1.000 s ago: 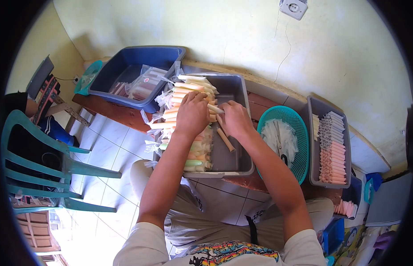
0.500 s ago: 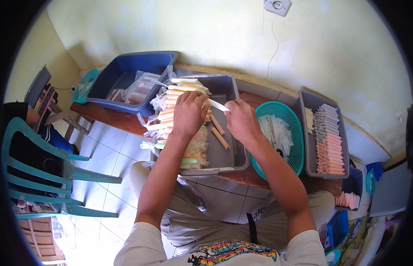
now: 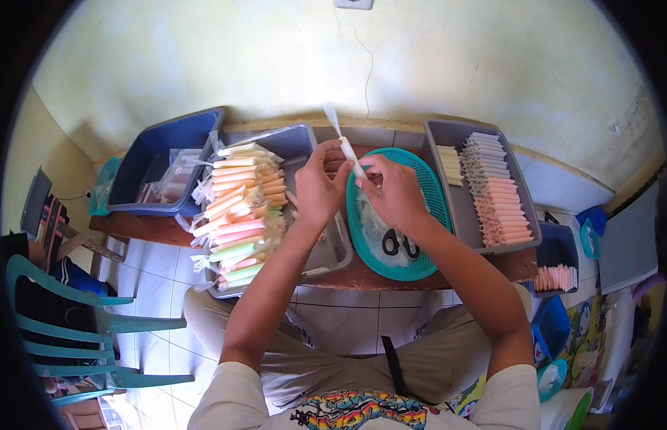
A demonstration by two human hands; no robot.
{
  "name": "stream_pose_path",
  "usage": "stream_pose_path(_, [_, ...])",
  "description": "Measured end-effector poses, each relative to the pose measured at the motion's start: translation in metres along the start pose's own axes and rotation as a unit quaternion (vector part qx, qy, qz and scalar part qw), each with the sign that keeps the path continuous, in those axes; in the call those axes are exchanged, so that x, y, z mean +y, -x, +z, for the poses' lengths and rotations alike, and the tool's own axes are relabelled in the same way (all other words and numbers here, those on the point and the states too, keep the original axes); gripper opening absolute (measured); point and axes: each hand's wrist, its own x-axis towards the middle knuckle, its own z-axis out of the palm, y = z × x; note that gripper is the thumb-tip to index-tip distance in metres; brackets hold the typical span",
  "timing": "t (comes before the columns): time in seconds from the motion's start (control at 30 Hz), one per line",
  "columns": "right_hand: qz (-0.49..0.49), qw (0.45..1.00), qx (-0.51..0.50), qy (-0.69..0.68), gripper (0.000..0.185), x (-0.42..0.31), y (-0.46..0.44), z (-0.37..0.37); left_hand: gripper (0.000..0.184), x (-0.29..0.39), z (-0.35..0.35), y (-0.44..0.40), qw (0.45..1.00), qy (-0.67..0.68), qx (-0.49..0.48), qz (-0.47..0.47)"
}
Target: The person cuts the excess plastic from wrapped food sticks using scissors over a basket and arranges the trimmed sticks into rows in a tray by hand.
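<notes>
Both hands hold one white filled plastic tube (image 3: pixel 351 154), tilted, with its loose clear end pointing up. My left hand (image 3: pixel 323 183) pinches its left side with fingers closed. My right hand (image 3: pixel 392 188) grips its lower end above the teal basket (image 3: pixel 442 208). Inside that basket lie clear plastic sleeves (image 3: pixel 373 233) and scissors with black handles (image 3: pixel 401 244). To the left, a grey tray (image 3: pixel 336 247) carries a pile of orange, pink, green and cream tubes (image 3: pixel 237 208) with knotted plastic ends.
Another grey tray (image 3: pixel 437 131) on the right holds rows of cream, grey and pink tubes. A blue tub (image 3: pixel 133 161) with bagged packs stands at the left. A teal chair (image 3: pixel 61 330) is at lower left, near a seated person's leg (image 3: pixel 79 276).
My hands have moved right, from over the tube pile to above the teal basket, with the white tube now raised upright. The camera view has turned to the right.
</notes>
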Motion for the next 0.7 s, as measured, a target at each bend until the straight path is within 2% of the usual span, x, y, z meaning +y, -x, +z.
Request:
stream_pose_path(0.07, [0.002,0.999,0.023,-0.03,0.027,0.016,0.008,-0.008,0.042,-0.008,0.026,-0.001,0.995,0.094,0.002,-0.022])
stream_pose_path(0.13, [0.032,0.998,0.015,-0.049,0.029,0.027,0.016,-0.021,0.042,0.001,0.037,-0.002,0.995,0.081,-0.028,-0.049])
stream_pose_path(0.2, [0.058,0.996,0.004,-0.071,0.031,0.037,0.019,-0.029,0.044,0.002,0.046,-0.003,0.981,0.119,-0.102,-0.112])
stream_pose_path(0.5, [0.109,0.986,-0.045,-0.119,0.033,0.073,0.024,-0.021,0.051,-0.025,0.064,0.0,0.974,0.036,-0.175,-0.137])
stream_pose_path(0.7, [0.116,0.982,-0.058,-0.139,0.034,0.076,0.033,-0.024,0.047,-0.034,0.065,0.007,0.984,0.028,-0.151,-0.094])
